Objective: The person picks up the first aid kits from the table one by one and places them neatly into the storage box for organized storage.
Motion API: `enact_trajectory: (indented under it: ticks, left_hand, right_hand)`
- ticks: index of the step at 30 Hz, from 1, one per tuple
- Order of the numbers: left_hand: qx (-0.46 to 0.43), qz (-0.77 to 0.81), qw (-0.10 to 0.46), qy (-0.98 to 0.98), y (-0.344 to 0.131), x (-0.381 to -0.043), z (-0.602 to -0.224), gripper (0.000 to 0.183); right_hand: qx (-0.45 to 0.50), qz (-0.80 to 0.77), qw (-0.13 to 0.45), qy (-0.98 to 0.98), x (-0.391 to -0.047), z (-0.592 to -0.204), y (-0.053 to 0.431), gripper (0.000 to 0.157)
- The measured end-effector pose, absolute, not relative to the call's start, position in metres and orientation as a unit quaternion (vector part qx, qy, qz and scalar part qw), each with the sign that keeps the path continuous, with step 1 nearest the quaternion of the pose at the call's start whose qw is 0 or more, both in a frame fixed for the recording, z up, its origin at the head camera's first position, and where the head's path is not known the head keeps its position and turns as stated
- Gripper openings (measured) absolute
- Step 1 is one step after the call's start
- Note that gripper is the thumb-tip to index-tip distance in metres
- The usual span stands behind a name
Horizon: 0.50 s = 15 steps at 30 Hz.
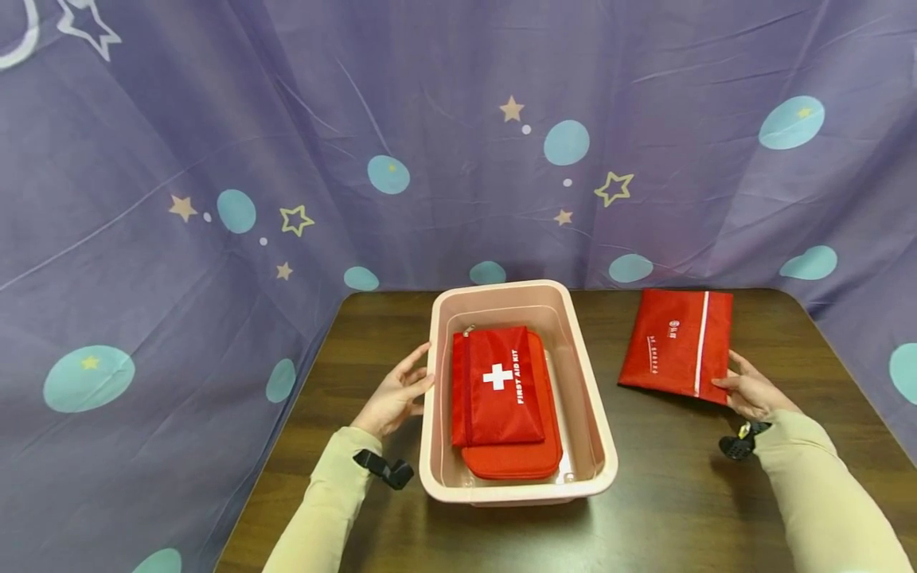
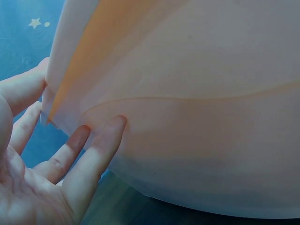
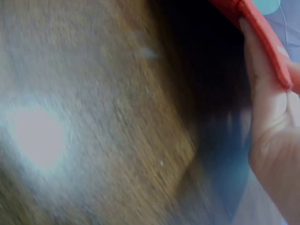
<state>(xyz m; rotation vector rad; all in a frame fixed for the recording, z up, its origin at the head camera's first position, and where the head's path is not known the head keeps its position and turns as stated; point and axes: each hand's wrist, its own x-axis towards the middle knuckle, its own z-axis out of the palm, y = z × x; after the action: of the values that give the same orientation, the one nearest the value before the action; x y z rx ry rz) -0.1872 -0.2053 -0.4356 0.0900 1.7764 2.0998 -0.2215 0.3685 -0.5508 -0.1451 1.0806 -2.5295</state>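
Observation:
A pink plastic bin [image 1: 602,446] stands on the table, with a red first aid pouch [image 1: 494,414] and an orange-red case [image 1: 550,446] under it inside. The left hand [image 1: 394,394] is at the bin's left side. Its extended fingers [image 2: 101,150] touch the outer wall in the left wrist view. Off to the right, the right hand [image 1: 752,390] pinches the near right corner of a flat red fabric pouch [image 1: 669,338] with a white stripe. This pouch is tilted, and the right wrist view shows its red edge [image 3: 269,42] between thumb and fingers.
The dark wooden table [image 1: 666,477] ends at a purple curtain [image 1: 458,199] along the back, with another stretch of curtain on the left. Black camera straps [image 1: 383,468] sit on both wrists.

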Motion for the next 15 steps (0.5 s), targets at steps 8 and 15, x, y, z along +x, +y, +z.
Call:
enact_trajectory:
  ticks: [8, 15]
  left_hand:
    - [0.031, 0.749, 0.192, 0.633, -0.205, -0.188, -0.436, 0.067]
    - [0.029, 0.751, 0.194, 0.631, -0.205, -0.187, -0.435, 0.067]
  right_hand:
    - [-0.063, -0.898, 0.201, 0.386, -0.221, -0.546, 0.363, 0.098]
    - [-0.066, -0.907, 0.195, 0.367, -0.221, -0.536, 0.356, 0.093]
